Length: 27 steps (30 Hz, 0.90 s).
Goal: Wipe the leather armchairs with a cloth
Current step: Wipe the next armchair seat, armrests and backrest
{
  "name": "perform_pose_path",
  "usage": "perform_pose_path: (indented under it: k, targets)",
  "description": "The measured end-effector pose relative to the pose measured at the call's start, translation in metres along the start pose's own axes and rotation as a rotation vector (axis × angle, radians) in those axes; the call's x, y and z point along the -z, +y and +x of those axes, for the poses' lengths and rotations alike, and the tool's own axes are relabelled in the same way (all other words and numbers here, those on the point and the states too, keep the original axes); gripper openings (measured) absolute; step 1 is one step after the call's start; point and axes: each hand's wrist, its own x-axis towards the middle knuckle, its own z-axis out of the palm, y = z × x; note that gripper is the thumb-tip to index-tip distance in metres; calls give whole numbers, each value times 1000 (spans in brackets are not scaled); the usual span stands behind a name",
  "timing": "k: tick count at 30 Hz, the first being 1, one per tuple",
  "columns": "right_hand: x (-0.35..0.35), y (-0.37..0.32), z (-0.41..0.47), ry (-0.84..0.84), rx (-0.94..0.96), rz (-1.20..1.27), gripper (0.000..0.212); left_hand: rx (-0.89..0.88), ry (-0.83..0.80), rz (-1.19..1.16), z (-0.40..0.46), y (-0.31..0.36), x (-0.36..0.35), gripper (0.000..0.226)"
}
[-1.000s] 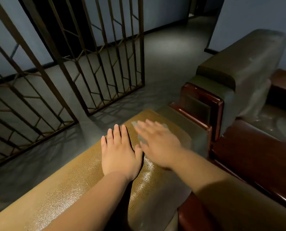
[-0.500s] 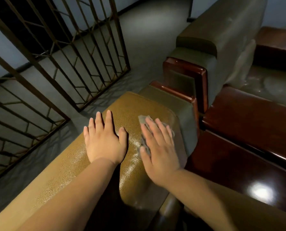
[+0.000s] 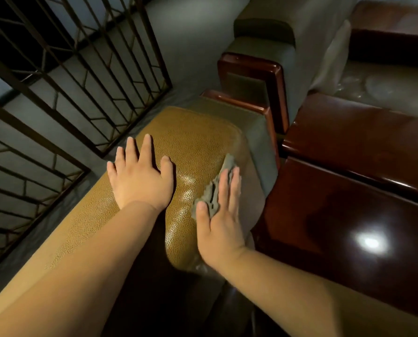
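No legible text, labels, nos. or signs — none on anything.

From my feed I see a grey floor running up the middle; a brown metal grille with slanted bars stands on the left; dark glossy wooden tabletops sit on the right, one catching a bright spot of light.

Tan pebbled leather armchair, grey cloth, glossy reddish-brown wooden armrests.
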Motion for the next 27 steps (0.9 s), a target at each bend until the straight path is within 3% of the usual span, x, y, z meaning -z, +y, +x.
perform_pose_path:
  k: [3,5,7,9,13,16,19,21,27]
  targets:
    - [18,20,50,21,-60,-10,73,-184,-60,8,-3,2,12,72]
    - [36,35,98,67,-208,85,68,-395,-148,54,-3,12,15,72]
    - [41,48,114,102,-339,175,67,-489,-206,104,-2,30,11,72]
    - [28,50,86,101,-362,184,71,-497,-213,133,-2,51,4,75]
    - [-10,47,-4,-5,-220,101,75,-482,-162,190,-6,66,-7,77]
    - [8,80,40,-15,-214,31,72,-560,-96,269,-7,67,-14,71]
    - [34,115,107,41,-446,64,67,-601,-66,292,-5,68,-18,68]
    - [29,128,106,78,-581,169,68,-623,-52,281,-1,70,-20,69]
    - [-22,98,-6,5,-360,221,81,-684,-58,269,10,77,-21,76]
